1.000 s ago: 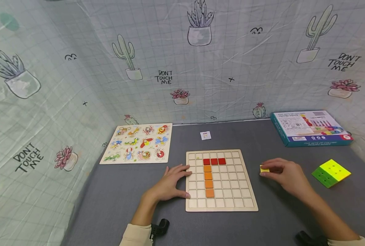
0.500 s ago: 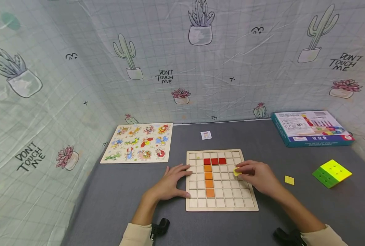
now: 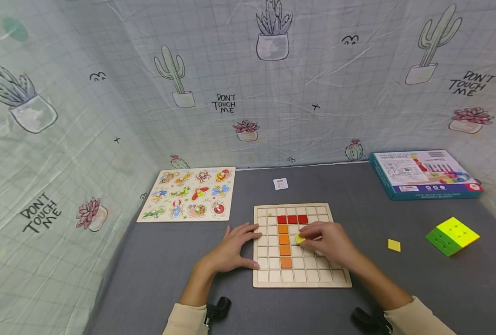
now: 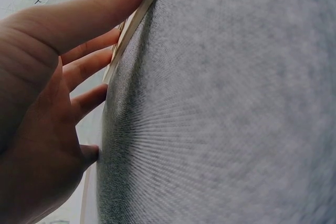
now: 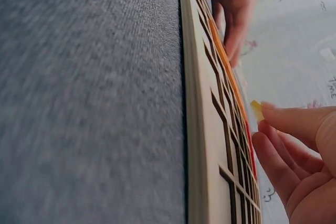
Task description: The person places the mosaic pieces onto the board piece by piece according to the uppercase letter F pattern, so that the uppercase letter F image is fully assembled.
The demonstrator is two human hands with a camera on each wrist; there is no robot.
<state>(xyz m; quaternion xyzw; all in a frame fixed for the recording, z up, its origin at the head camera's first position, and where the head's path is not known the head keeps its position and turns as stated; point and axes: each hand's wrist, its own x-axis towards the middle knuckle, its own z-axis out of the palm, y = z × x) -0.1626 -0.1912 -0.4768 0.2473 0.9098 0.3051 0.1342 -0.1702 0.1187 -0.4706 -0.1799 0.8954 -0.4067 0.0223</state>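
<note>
A wooden grid board [image 3: 310, 277] lies on the dark table. Three red tiles [image 3: 292, 219] form a row near its top, and a column of orange tiles [image 3: 285, 250] runs down from the leftmost one. My left hand [image 3: 230, 250] rests at the board's left edge, fingers spread and touching it. My right hand [image 3: 329, 242] pinches a yellow tile [image 3: 299, 239] between thumb and fingers, just right of the orange column; the right wrist view has this tile [image 5: 256, 109] slightly above the board. A second yellow tile [image 3: 394, 245] lies on the table to the right.
A green and yellow cube [image 3: 453, 236] stands at the right. Behind it lies a boxed toy set [image 3: 425, 174]. An insect picture board [image 3: 186, 194] is at the back left, and a small white packet [image 3: 280, 184] lies behind the grid board.
My right hand has carried the yellow tile leftward from the table to over the grid board, uncovering the other yellow tile. My left hand stays at the board's edge.
</note>
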